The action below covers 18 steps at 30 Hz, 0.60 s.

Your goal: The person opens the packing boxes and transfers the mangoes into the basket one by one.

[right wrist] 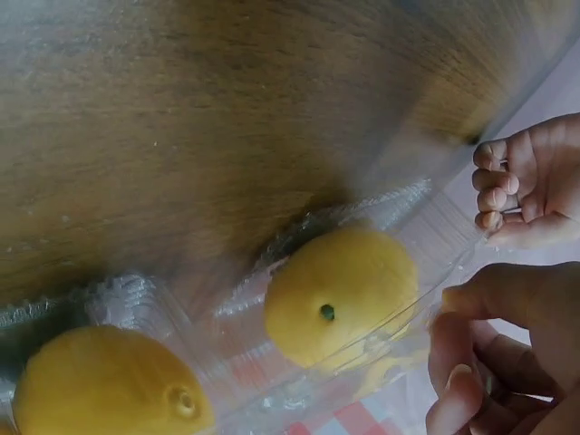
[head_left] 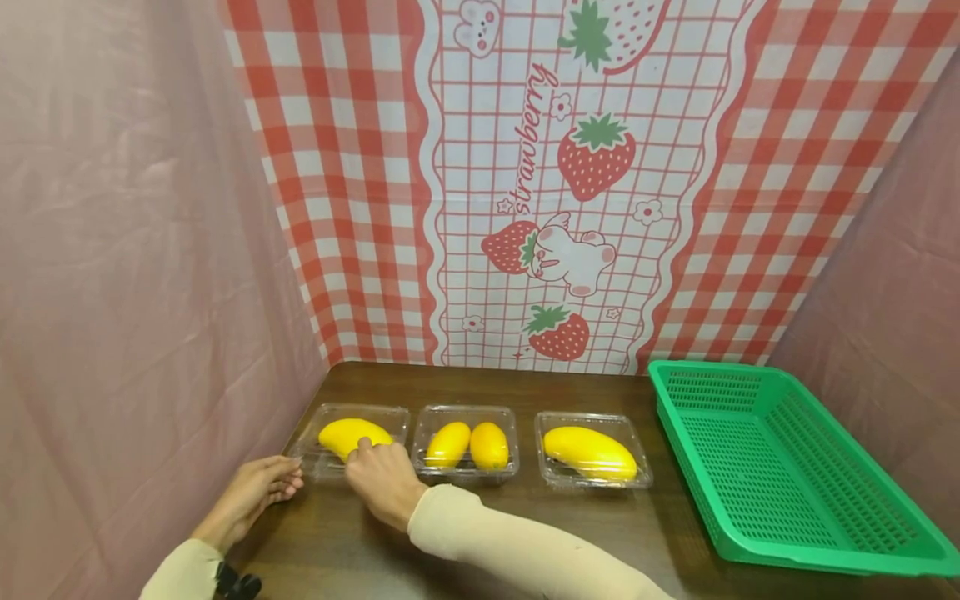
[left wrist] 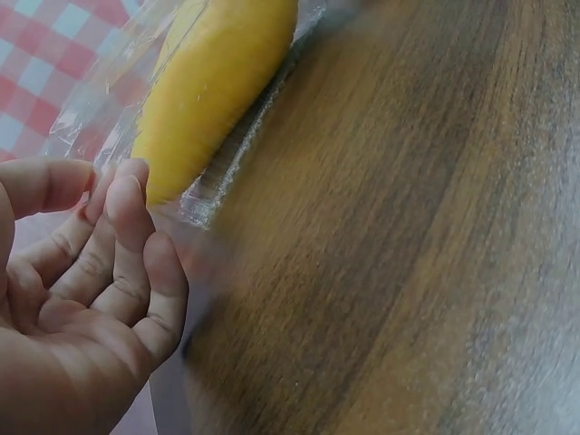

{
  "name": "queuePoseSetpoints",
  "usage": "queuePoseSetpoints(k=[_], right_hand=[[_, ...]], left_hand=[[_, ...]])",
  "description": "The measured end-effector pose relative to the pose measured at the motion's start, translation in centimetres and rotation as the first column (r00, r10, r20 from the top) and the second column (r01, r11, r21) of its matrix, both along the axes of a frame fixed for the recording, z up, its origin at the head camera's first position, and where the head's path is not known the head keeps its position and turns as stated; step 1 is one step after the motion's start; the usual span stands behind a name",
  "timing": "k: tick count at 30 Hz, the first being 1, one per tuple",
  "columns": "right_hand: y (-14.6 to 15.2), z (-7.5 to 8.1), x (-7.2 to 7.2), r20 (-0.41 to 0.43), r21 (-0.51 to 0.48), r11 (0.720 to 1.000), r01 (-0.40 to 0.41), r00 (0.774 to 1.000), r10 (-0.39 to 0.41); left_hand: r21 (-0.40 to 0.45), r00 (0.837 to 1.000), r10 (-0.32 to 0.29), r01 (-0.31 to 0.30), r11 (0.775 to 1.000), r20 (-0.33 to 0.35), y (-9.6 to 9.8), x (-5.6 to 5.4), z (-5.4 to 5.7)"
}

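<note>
At the left of the table, a clear plastic clamshell box (head_left: 401, 419) contains a yellow mango (head_left: 348, 435). My left hand (head_left: 251, 492) is at the box's front left corner, pinching the edge of its clear lid (right wrist: 453, 249) between thumb and forefinger. My right hand (head_left: 382, 482) reaches across the front of the same box, and its thumb and forefinger pinch the lid edge too. Seen from the left wrist, the mango (left wrist: 213, 91) lies just beyond the fingertips (left wrist: 131, 195). The right wrist view shows the mango's end with a green spot.
To the right stand a clear box (head_left: 510, 417) with two small yellow fruits (head_left: 489, 446) and another clear box (head_left: 551, 475) with one yellow mango (head_left: 592, 452). A green slotted basket (head_left: 697, 483) takes up the table's right side. Checked cloth (head_left: 360, 167) hangs behind.
</note>
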State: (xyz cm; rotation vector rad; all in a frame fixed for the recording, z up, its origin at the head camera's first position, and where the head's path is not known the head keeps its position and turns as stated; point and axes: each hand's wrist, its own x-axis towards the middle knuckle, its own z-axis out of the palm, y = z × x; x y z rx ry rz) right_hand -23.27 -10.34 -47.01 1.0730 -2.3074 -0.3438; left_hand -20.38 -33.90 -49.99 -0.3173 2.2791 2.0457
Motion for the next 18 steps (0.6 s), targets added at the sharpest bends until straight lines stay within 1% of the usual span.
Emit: queuePoseSetpoints(k=[4, 7, 10, 12, 15, 18], right_hand=[[0.0, -0.1, 0.0, -0.014, 0.011, 1.0, 0.004, 1.0, -0.004], [0.1, -0.1, -0.2, 0.008, -0.004, 1.0, -0.004, 1.0, 0.004], [0.4, 0.1, -0.5, 0.079, -0.062, 0.998, -0.02, 0.997, 0.025], [0.6, 0.3, -0.8, 0.14, -0.118, 0.993, -0.029, 0.989, 0.046], [0.9, 0.7, -1.3, 0.224, -0.2, 0.979, -0.043, 0.971, 0.089], [1.2, 1.0, -1.8, 0.29, -0.271, 0.96, -0.066, 0.946, 0.147]], left_hand=[[-0.006, 1.0, 0.005, -0.005, 1.0, -0.004, 0.1, 0.1, -0.1], [-0.011, 1.0, 0.014, -0.014, 1.0, -0.005, 0.1, 0.3, -0.1], [-0.013, 1.0, 0.019, -0.02, 1.0, -0.007, 0.1, 0.4, -0.1], [-0.012, 1.0, 0.025, -0.025, 1.0, -0.012, 0.1, 0.4, -0.1], [-0.014, 0.999, 0.031, -0.031, 0.999, -0.022, 0.1, 0.4, 0.0], [-0.017, 0.999, 0.039, -0.039, 0.999, -0.028, 0.1, 0.4, 0.0]])
